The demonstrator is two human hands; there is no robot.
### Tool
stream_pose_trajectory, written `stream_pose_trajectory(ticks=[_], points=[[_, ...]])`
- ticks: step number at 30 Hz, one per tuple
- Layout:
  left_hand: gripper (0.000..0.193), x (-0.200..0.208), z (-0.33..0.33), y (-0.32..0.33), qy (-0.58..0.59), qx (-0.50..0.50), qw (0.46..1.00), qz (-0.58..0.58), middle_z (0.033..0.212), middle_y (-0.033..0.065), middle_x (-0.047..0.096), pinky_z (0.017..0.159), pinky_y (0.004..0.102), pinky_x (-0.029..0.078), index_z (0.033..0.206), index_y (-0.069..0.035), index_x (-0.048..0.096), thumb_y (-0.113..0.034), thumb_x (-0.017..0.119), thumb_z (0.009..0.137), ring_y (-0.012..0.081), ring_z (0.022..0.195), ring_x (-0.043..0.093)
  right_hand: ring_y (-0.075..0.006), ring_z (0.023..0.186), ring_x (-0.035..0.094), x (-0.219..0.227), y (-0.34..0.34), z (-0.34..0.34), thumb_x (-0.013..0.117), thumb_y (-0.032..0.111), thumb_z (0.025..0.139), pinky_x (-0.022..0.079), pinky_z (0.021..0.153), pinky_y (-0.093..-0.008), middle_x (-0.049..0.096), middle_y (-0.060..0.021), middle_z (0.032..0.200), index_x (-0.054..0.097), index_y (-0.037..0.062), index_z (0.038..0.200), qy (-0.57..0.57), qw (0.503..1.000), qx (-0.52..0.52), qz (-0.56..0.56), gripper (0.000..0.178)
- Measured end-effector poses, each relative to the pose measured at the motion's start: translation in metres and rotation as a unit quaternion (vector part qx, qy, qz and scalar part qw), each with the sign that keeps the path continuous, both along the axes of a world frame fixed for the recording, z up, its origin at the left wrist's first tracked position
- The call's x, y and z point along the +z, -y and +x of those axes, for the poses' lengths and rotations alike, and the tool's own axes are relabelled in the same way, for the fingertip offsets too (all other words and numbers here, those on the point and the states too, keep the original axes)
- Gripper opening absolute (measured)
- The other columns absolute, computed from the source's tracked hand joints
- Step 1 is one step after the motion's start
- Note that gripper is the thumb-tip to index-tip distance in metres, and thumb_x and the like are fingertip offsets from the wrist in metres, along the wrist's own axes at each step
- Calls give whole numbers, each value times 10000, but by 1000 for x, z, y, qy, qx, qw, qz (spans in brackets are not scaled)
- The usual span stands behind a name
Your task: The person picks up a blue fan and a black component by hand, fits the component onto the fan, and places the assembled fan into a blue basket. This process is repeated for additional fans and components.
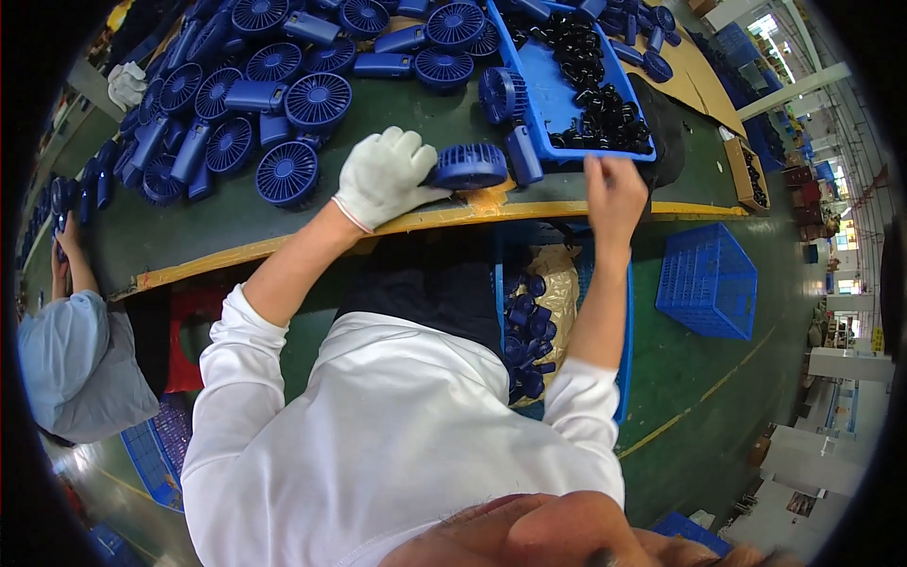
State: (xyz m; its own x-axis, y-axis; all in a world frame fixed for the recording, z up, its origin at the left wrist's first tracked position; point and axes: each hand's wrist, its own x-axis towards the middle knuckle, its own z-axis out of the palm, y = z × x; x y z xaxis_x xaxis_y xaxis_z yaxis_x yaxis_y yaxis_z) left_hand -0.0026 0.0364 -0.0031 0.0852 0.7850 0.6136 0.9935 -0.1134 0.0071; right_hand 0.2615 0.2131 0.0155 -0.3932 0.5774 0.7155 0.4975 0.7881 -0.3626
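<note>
My left hand (385, 180), in a white glove, is closed around a blue handheld fan (472, 167) at the table's front edge. The fan's round, slotted head is seen edge-on; the glove covers part of it. My bare right hand (616, 197) is beside the front rim of a blue tray (535, 90), its fingers bent together. Whatever is between those fingers is hidden. Small black parts (605, 123) lie heaped in the tray. Between the held fan and the tray lies another blue fan (504, 96), its handle pointing toward me.
Many blue fans (274, 94) are piled across the green table (416, 118). Below its edge, a blue crate (624, 364) holds blue pieces and brown paper. Another blue crate (707, 282) stands on the floor at right. A co-worker (80, 364) handles fans at far left.
</note>
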Motion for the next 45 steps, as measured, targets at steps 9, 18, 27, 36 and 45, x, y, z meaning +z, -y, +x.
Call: stream_pose_trajectory(ticks=[9,18,27,36,45], points=[[399,-1,8,9,102,54,989,-87,767,82,598,598,380,515,796,-92,616,-445,774,697,251,751,619,-385,939,683,6,-126,-83,660,127,779,558,806,-458,696,-215,1001,709,56,978,456,876,-145,-63,216],[356,-9,8,19,108,33,989,-97,765,67,588,577,351,513,760,-103,612,-432,744,720,225,739,619,-106,595,530,19,-114,-65,675,-46,834,381,463,-223,571,-33,776,562,-41,1107,-210,828,118,-507,295],[341,-8,3,14,107,7,991,-76,720,59,581,551,354,492,716,-111,605,-419,751,699,222,682,607,-150,633,606,19,-118,-68,675,-28,822,472,493,-247,626,-55,799,640,-35,982,-272,808,141,-503,163],[431,-4,0,7,120,25,990,-75,586,104,578,512,391,465,566,-90,569,-454,763,693,283,556,597,-150,749,629,12,-119,-77,797,60,743,510,612,-261,662,-88,895,608,-121,1172,-100,897,48,-428,502],[388,-18,-19,5,567,12,823,-23,666,174,638,579,307,479,849,-34,718,-414,638,860,217,557,623,-326,986,682,22,-110,-77,713,123,707,523,885,-369,708,-183,1036,664,-27,1168,271,946,-93,-152,488]])
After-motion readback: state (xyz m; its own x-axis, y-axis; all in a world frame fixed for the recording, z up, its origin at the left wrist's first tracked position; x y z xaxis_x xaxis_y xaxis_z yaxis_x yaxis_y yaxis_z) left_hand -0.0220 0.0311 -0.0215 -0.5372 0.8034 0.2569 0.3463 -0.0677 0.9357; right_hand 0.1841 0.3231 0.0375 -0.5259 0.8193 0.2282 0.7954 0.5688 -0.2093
